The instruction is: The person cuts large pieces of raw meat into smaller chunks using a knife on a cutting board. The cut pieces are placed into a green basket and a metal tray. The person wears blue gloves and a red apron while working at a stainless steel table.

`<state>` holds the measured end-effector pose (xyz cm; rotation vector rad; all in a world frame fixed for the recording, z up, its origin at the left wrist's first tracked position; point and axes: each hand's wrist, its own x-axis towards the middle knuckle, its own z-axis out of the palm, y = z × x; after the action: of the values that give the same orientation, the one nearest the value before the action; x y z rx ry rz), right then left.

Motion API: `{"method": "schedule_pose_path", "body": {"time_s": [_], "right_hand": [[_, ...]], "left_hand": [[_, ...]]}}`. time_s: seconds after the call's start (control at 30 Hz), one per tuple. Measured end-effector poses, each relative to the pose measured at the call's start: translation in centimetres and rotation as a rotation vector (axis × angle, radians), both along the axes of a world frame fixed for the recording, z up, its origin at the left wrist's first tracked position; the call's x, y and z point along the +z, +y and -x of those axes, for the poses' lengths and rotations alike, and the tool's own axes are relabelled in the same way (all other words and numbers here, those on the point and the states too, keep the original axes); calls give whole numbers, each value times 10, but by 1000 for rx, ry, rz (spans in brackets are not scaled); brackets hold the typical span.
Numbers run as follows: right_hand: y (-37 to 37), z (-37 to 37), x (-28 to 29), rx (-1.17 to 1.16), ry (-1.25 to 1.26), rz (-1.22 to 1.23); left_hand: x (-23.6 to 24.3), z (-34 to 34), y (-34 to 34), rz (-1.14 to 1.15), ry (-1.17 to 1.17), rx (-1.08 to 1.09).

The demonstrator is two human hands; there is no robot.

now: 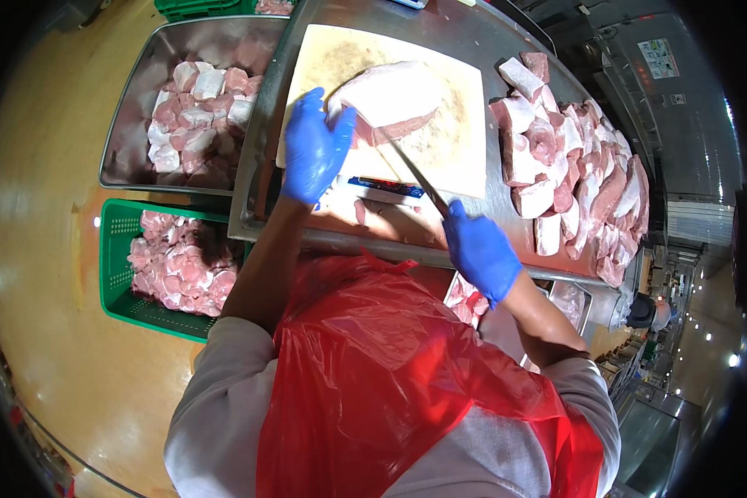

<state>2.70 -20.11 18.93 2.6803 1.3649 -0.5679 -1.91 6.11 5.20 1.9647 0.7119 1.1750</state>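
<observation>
Blue-gloved in my head view, the left hand [314, 149] is open, upper centre, apparently touching the meat slab [397, 93]; the right hand [480, 249], right of centre, grips a knife [415, 172]. I judge cutting is in hand; the next stroke calls for steadying. The slab lies on the cream board [466, 153], pale fat above, pink flesh along its lower side.
</observation>
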Motion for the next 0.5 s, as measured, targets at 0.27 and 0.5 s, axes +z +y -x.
{"method": "schedule_pose_path", "body": {"time_s": [0.27,0.5], "right_hand": [[144,-9,-31,-119,26,-339],[130,-8,-67,25,-64,-198]], "left_hand": [[1,24,-22,261,-84,-228],[9,27,-14,404,28,-160]]}}
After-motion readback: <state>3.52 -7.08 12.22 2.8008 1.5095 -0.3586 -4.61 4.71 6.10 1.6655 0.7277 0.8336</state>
